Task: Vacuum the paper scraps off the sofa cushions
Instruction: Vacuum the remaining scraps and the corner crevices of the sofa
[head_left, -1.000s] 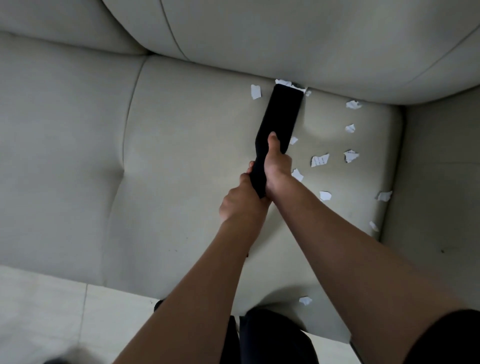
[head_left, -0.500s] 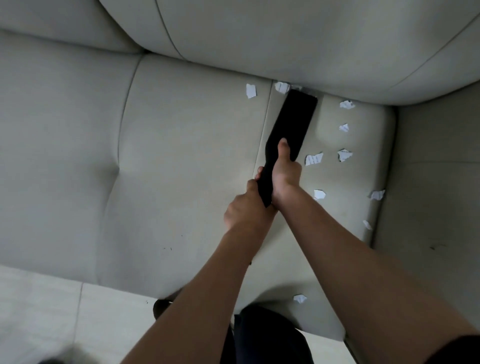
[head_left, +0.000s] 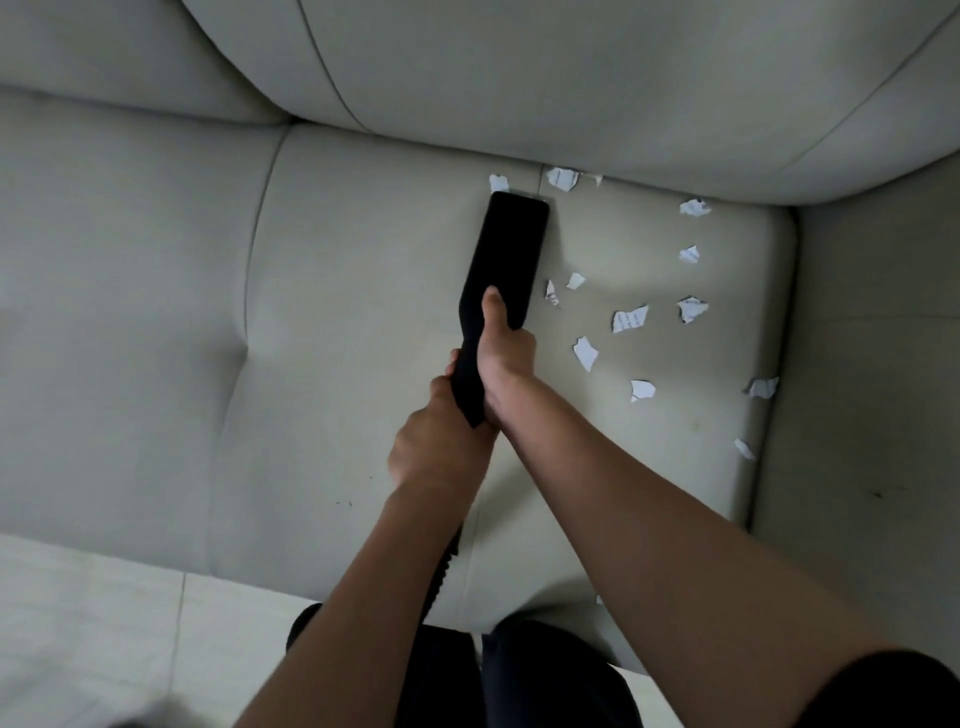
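Both hands clamp the black vacuum nozzle (head_left: 506, 265), right hand (head_left: 503, 358) ahead of left hand (head_left: 436, 441). Its head presses the seat cushion (head_left: 363, 312), paper scraps (head_left: 629, 318) scattered just right.

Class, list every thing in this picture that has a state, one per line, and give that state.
vacuum nozzle: held in both hands, head down on the seat cushion near the back crease.
left hand: grips the nozzle's lower end.
right hand: grips the nozzle, thumb along its top.
paper scraps: loose, scattered right of the nozzle, not yet sucked up.
hose: runs down between the arms.
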